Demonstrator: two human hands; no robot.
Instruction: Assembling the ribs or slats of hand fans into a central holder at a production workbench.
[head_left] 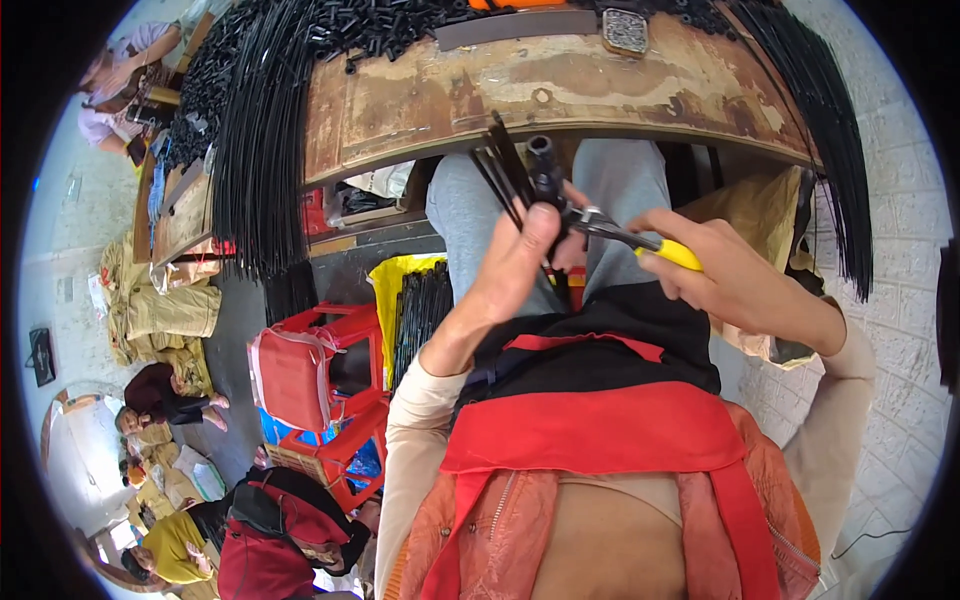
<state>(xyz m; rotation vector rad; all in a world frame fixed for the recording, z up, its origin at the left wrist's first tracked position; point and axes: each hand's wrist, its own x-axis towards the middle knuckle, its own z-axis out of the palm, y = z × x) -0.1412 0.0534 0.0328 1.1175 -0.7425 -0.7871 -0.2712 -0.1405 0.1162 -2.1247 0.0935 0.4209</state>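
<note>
Squarely between two hands at the centre of the frame, a short black tube (543,170) stands with its hollow end toward the top edge, its long axis running nearly up and down the frame with a slight tilt. The left hand (508,262) is the nearer, its thumb and fingers gripping the tube's lower part, with a loose fan of thin black rods (490,178) angling toward the upper left from the same grasp. From the right, the right hand (735,272) curls its fingers around the yellow handle of a pair of pliers (640,242), whose length slants up and leftward across the tube's line. The tool's head lies at the tube's lower right side, by the left fingertips; blur hides whether metal touches tube, or whether its jaws are parted. Both hands work above the person's grey trousers (460,200), just below the front edge of a scuffed wooden bench (420,95) spanning the upper frame.
</note>
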